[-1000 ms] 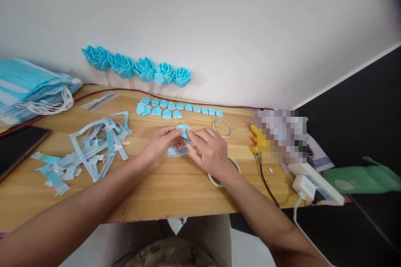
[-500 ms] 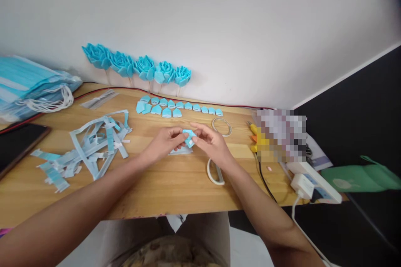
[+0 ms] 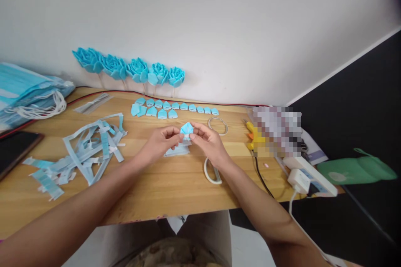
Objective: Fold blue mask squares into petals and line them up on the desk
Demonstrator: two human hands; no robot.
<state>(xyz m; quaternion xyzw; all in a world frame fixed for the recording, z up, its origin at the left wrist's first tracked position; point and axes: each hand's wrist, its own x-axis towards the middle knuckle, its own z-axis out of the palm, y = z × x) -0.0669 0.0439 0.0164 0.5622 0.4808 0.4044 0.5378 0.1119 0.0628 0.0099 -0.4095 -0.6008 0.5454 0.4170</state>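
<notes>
Between my two hands, over the middle of the wooden table, is a folded blue petal (image 3: 187, 128) with a pointed top and a white strip near its lower edge. My left hand (image 3: 166, 139) pinches its left lower corner, and my right hand (image 3: 206, 137) pinches the right one, thumbs toward me. Under the hands lies a flat pale blue piece (image 3: 177, 150), partly covered. Beyond them, rows of folded blue petals (image 3: 162, 114) lie along the back of the table. A white tape roll (image 3: 206, 172) rests beside my right wrist, partly hidden by it.
Several blue flowers on sticks (image 3: 138, 70) lean on the wall. Fabric scraps (image 3: 81, 150) spread at left, near a phone (image 3: 19, 150) and bagged masks (image 3: 28, 91). At right are a clear ring (image 3: 218, 126), a yellow glue gun (image 3: 257, 137), a power strip (image 3: 316, 179) and a green bottle (image 3: 357, 171).
The petal has been turned so its point faces up, and both hands now grip its lower corners. The view has shifted slightly to the right.
</notes>
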